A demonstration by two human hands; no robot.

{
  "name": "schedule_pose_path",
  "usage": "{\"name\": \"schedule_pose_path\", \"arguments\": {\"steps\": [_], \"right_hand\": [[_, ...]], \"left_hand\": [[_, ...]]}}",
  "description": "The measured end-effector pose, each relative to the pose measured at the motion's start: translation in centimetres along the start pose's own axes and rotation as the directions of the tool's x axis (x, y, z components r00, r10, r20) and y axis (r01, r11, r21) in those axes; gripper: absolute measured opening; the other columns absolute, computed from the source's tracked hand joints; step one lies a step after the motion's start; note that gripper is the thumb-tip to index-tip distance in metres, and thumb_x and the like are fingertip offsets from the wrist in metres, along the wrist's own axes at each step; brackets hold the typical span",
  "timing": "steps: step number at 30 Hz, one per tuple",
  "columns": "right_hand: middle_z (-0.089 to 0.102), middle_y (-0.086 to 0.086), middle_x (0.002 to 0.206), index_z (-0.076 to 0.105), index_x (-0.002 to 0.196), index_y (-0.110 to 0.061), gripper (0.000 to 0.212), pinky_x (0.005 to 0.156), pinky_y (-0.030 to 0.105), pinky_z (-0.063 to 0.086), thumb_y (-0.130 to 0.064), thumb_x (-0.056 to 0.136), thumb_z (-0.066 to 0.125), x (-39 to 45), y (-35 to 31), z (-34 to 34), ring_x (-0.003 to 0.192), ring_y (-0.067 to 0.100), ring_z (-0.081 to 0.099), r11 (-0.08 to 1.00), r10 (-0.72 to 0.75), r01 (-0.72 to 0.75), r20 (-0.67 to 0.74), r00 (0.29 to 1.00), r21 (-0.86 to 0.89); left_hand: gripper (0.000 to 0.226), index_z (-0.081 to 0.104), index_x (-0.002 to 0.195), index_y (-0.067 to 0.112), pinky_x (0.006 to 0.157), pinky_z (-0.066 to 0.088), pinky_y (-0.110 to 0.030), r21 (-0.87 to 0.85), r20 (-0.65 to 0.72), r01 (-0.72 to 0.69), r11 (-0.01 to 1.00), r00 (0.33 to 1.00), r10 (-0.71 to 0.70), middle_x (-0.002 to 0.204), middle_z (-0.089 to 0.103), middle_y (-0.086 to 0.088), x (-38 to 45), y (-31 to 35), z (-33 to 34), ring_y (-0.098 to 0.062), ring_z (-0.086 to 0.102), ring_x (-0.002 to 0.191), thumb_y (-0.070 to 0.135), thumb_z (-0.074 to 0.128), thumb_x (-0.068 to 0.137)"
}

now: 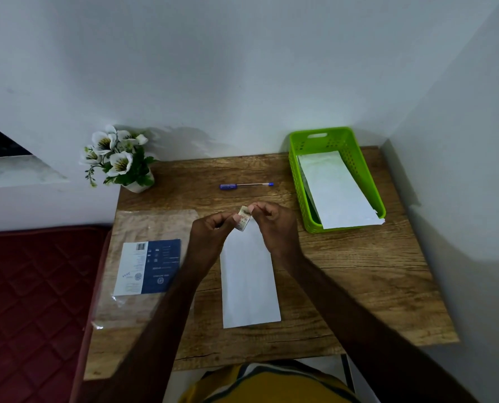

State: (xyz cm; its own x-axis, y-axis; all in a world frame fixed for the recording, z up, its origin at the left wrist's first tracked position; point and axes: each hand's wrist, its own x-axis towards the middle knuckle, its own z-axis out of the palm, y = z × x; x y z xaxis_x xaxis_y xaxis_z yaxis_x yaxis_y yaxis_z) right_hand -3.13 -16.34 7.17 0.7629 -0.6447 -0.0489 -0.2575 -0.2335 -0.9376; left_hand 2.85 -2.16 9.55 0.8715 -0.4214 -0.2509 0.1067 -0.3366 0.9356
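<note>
A small printed stamp-like slip [244, 219] is held above the top end of a white envelope [249, 283] that lies lengthwise on the wooden table [359, 274]. My left hand [213, 232] pinches the slip's lower left edge. My right hand [274, 225] pinches its upper right edge between thumb and fingertip. Both hands hover just over the envelope's far end, whose top edge is hidden by them.
A blue pen [246, 185] lies beyond the hands. A green basket [300, 181] with a white envelope [338, 190] in it stands at the back right. A clear plastic sleeve with a blue-and-white card [148, 267] lies left. A flower pot [120, 161] stands back left; a red mattress [33, 301] borders the table's left side.
</note>
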Motion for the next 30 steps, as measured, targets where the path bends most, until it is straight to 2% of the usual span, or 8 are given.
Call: {"name": "schedule_pose_path", "arguments": {"steps": [3,6,13,16,19,23,26,30], "right_hand": [[0.077,-0.003,0.090,0.079,0.102,-0.010,0.018,0.068,0.022,0.059,-0.024,0.095,0.070,0.4,-0.3,-0.2,0.081,0.007,0.072,0.982,0.146,-0.149,0.030,0.989,0.118],[0.078,0.001,0.094,0.078,0.102,-0.008,0.016,0.074,0.032,0.064,-0.020,0.095,0.071,0.5,-1.0,-0.5,0.087,0.015,0.076,0.886,0.335,-0.351,0.105,0.936,0.304],[0.076,0.015,0.105,0.071,0.110,-0.005,0.017,0.069,0.034,0.063,-0.015,0.098,0.066,1.8,-1.1,-0.4,0.085,0.018,0.077,0.521,0.623,-0.695,0.337,0.706,0.495],[0.074,0.014,0.094,0.067,0.099,-0.003,0.010,0.072,0.036,0.062,-0.013,0.098,0.065,2.3,-1.4,-0.9,0.083,0.019,0.073,0.409,0.657,-0.731,0.379,0.651,0.546],[0.072,0.013,0.096,0.065,0.103,-0.002,0.012,0.076,0.035,0.061,-0.013,0.098,0.065,2.7,-1.4,-1.7,0.086,0.020,0.071,0.391,0.631,-0.710,0.392,0.670,0.586],[0.072,0.016,0.108,0.064,0.119,0.000,0.027,0.071,0.033,0.063,-0.014,0.097,0.068,2.3,-1.0,-2.0,0.092,0.020,0.073,0.408,0.604,-0.689,0.389,0.696,0.598],[0.072,0.016,0.109,0.063,0.121,-0.001,0.030,0.066,0.033,0.064,-0.015,0.096,0.069,1.9,-0.7,-1.6,0.092,0.020,0.073,0.407,0.605,-0.692,0.392,0.693,0.595],[0.073,0.014,0.105,0.067,0.108,-0.004,0.019,0.065,0.032,0.063,-0.017,0.095,0.070,1.3,-0.2,-1.2,0.093,0.020,0.074,0.411,0.616,-0.708,0.398,0.680,0.574]], "left_hand": [[0.014,0.076,0.105,0.028,0.069,0.052,-0.011,0.046,-0.011,-0.006,0.999,1.000,0.007,0.093,0.076,0.017,0.1,-0.3,-0.2,-0.001,0.072,0.085,0.033,0.066,0.097],[0.017,0.075,0.109,0.024,0.065,0.053,-0.011,0.054,0.002,-0.012,0.998,1.000,0.012,0.094,0.075,0.015,0.1,-0.4,-0.4,0.001,0.072,0.083,0.031,0.066,0.097],[0.015,0.074,0.110,0.024,0.065,0.051,-0.007,0.112,0.022,-0.045,0.993,0.999,0.043,0.098,0.074,0.012,0.4,-0.8,-0.9,0.001,0.071,0.085,0.027,0.066,0.098],[0.021,0.076,0.115,0.019,0.077,0.053,-0.019,0.212,-0.015,-0.077,0.974,0.997,0.082,0.105,0.074,0.008,0.8,-1.6,-1.4,-0.003,0.068,0.091,0.026,0.066,0.098],[0.022,0.076,0.116,0.020,0.084,0.051,-0.031,0.374,-0.017,-0.141,0.916,0.987,0.159,0.108,0.074,0.005,1.6,-2.9,-2.7,-0.003,0.062,0.095,0.029,0.065,0.099],[0.029,0.070,0.123,0.024,0.087,0.038,-0.028,0.647,-0.074,-0.150,0.748,0.964,0.257,0.122,0.069,0.002,3.6,-3.3,-4.1,-0.014,0.057,0.112,0.037,0.060,0.100],[0.029,0.068,0.122,0.019,0.081,0.036,-0.029,0.767,-0.125,-0.077,0.637,0.956,0.265,0.119,0.067,-0.006,5.9,-2.7,-5.1,-0.020,0.057,0.105,0.036,0.059,0.100],[0.028,0.070,0.117,0.010,0.074,0.043,-0.036,0.852,-0.100,-0.068,0.519,0.952,0.288,0.108,0.069,-0.014,7.5,-1.0,-5.5,-0.026,0.062,0.092,0.031,0.058,0.103]]}}
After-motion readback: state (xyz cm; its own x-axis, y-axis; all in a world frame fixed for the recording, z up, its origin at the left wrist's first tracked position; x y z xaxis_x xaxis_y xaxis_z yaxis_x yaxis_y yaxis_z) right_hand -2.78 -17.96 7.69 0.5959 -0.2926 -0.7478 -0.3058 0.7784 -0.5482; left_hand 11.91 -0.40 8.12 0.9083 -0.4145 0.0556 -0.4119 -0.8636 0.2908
